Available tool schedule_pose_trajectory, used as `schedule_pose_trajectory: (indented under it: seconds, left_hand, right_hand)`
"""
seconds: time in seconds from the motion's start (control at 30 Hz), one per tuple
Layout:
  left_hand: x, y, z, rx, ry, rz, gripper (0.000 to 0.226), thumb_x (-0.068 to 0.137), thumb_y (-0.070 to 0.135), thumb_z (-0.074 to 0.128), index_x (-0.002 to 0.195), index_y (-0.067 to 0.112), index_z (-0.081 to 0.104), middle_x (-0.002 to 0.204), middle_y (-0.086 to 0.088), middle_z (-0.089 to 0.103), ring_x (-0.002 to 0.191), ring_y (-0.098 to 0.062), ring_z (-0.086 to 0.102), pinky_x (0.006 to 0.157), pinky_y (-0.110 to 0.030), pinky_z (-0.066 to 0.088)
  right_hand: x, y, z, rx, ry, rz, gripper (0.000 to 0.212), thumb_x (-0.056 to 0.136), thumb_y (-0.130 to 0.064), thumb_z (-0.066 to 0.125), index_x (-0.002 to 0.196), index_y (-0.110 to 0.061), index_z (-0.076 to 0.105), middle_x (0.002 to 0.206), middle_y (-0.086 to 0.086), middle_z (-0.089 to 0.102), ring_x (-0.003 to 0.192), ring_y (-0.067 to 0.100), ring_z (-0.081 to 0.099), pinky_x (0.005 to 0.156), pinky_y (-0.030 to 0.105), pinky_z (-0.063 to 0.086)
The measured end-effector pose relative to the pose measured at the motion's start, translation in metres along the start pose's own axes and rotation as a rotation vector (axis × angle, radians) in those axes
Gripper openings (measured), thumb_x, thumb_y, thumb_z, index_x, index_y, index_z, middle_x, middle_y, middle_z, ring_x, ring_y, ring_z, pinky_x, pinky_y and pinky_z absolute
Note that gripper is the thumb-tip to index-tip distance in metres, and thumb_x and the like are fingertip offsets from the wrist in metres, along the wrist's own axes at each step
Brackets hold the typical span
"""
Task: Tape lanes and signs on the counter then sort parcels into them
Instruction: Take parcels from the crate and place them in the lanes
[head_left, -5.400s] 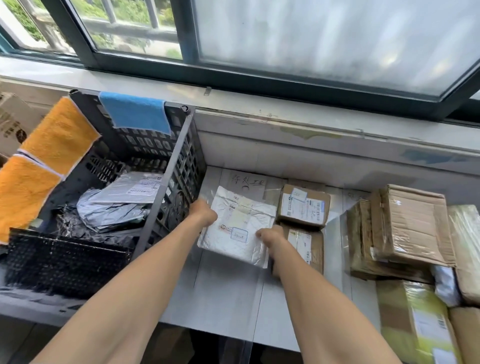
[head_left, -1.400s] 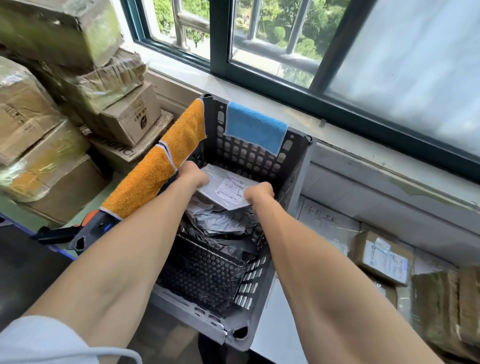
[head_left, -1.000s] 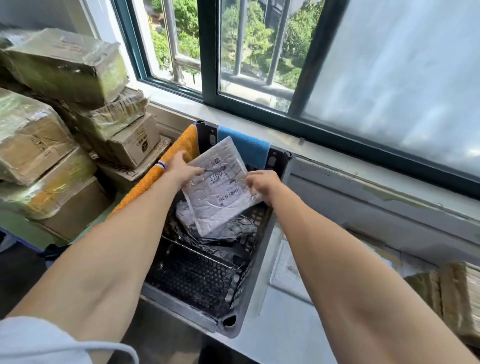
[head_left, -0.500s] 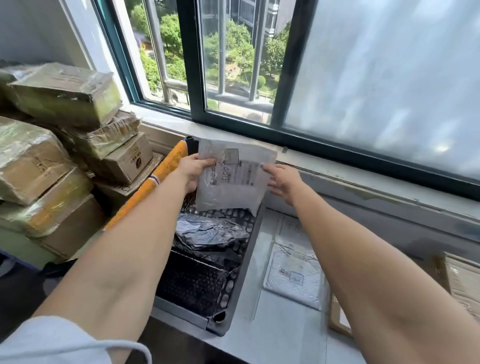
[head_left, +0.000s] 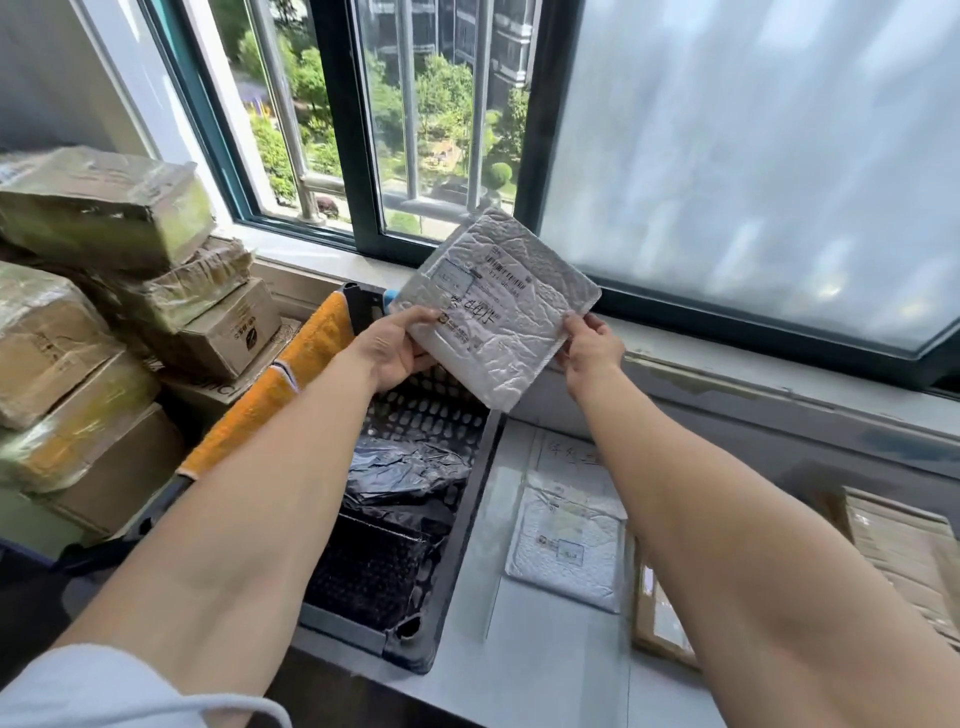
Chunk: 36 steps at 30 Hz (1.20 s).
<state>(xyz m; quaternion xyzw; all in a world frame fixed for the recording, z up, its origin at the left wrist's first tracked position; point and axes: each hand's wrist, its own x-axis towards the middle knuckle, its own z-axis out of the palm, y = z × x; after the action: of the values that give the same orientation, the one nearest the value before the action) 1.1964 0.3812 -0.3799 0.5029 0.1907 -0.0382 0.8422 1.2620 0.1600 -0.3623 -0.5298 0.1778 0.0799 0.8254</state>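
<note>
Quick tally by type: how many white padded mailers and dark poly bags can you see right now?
White padded mailers: 2, one held up in both hands, one flat on the counter.
Dark poly bags in the crate: 1 clear; any beneath it cannot be told.
Total: 3.

Two white padded mailers showing: one held up (head_left: 496, 306), one lying on the counter (head_left: 569, 545). One dark crate (head_left: 467, 519) sitting left. Two hands (head_left: 389, 353) (head_left: 589, 351) showing.

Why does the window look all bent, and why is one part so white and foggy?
In the head view, the wide lens bends the window frame near the edges. The right pane is frosted and glows with daylight. The envelope held by both hands stays sharp enough to show its label.
</note>
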Motion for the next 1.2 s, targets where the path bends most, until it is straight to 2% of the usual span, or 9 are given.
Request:
schedule_pose_trajectory:
  seconds: [0.07,0.2,0.37,0.5,0.67,0.8,0.93,1.1,1.2]
  left_hand:
    - [0.000,-0.006,0.004,0.092,-0.036,-0.039,0.024,0.087,0.013,0.065,0.110,0.017,0.061,0.100,-0.004,0.070,0.089,-0.018,0.067,0.081,-0.036,0.055]
    - [0.002,-0.010,0.019,0.119,-0.050,-0.056,0.022,0.090,0.025,0.064,0.109,0.014,0.067,0.094,-0.001,0.074,0.078,-0.015,0.069,0.068,-0.029,0.057]
    - [0.010,-0.028,0.046,0.155,0.012,0.020,0.028,0.090,0.010,0.067,0.118,0.011,0.064,0.093,-0.005,0.071,0.073,-0.017,0.067,0.069,-0.031,0.059]
    - [0.017,-0.041,0.067,0.175,0.008,-0.008,0.015,0.089,0.007,0.067,0.102,0.014,0.068,0.082,-0.002,0.074,0.066,-0.015,0.069,0.058,-0.028,0.058]
    - [0.027,-0.056,0.096,0.182,0.007,-0.030,0.012,0.087,0.006,0.069,0.095,0.015,0.070,0.077,0.000,0.074,0.068,-0.016,0.067,0.066,-0.031,0.057]
    - [0.038,-0.067,0.135,0.046,0.023,-0.026,0.011,0.089,0.003,0.066,0.094,0.013,0.069,0.070,0.001,0.074,0.061,-0.010,0.068,0.053,-0.023,0.056]
    - [0.045,-0.076,0.184,-0.040,-0.023,-0.055,0.011,0.092,0.006,0.063,0.092,0.016,0.067,0.069,0.004,0.071,0.061,-0.008,0.066,0.051,-0.020,0.054]
    - [0.053,-0.088,0.237,0.032,-0.079,-0.059,0.012,0.092,0.008,0.064,0.101,0.015,0.067,0.074,0.004,0.070,0.062,-0.010,0.064,0.052,-0.023,0.055]
    - [0.058,-0.103,0.266,0.099,-0.125,-0.083,0.017,0.091,0.008,0.065,0.106,0.015,0.066,0.081,0.000,0.071,0.070,-0.016,0.066,0.065,-0.032,0.059]
  right_hand:
    - [0.006,-0.007,-0.007,-0.013,0.056,-0.050,0.018,0.093,-0.001,0.062,0.110,-0.006,0.059,0.086,0.004,0.065,0.069,0.012,0.058,0.057,0.021,0.052]
    - [0.022,-0.023,-0.029,-0.162,0.116,-0.160,0.025,0.090,0.002,0.065,0.115,0.003,0.064,0.089,0.005,0.068,0.079,0.014,0.063,0.080,0.024,0.057]
    - [0.036,-0.036,-0.057,-0.259,0.090,-0.190,0.021,0.089,0.001,0.066,0.110,0.001,0.065,0.101,0.011,0.068,0.091,0.019,0.063,0.094,0.035,0.054]
    - [0.042,-0.045,-0.081,-0.242,0.121,-0.202,0.022,0.089,0.001,0.067,0.111,0.001,0.066,0.099,0.009,0.068,0.090,0.017,0.063,0.093,0.032,0.055]
    - [0.047,-0.059,-0.107,-0.211,0.145,-0.228,0.020,0.089,-0.001,0.068,0.109,0.000,0.066,0.089,0.004,0.068,0.089,0.018,0.064,0.091,0.032,0.055]
    - [0.054,-0.087,-0.137,-0.262,0.149,-0.242,0.027,0.085,-0.020,0.076,0.107,-0.010,0.064,0.109,0.008,0.069,0.101,0.025,0.066,0.092,0.039,0.055]
    - [0.055,-0.113,-0.179,-0.359,0.103,-0.174,0.020,0.083,-0.007,0.076,0.101,-0.008,0.068,0.095,0.008,0.070,0.085,0.021,0.066,0.086,0.038,0.057]
    - [0.056,-0.141,-0.227,-0.359,0.141,-0.195,0.017,0.084,-0.004,0.074,0.099,-0.008,0.068,0.090,0.006,0.070,0.083,0.019,0.066,0.088,0.036,0.056]
    - [0.059,-0.153,-0.262,-0.337,0.167,-0.191,0.026,0.085,-0.004,0.073,0.110,-0.002,0.066,0.095,0.009,0.069,0.084,0.019,0.065,0.082,0.031,0.058]
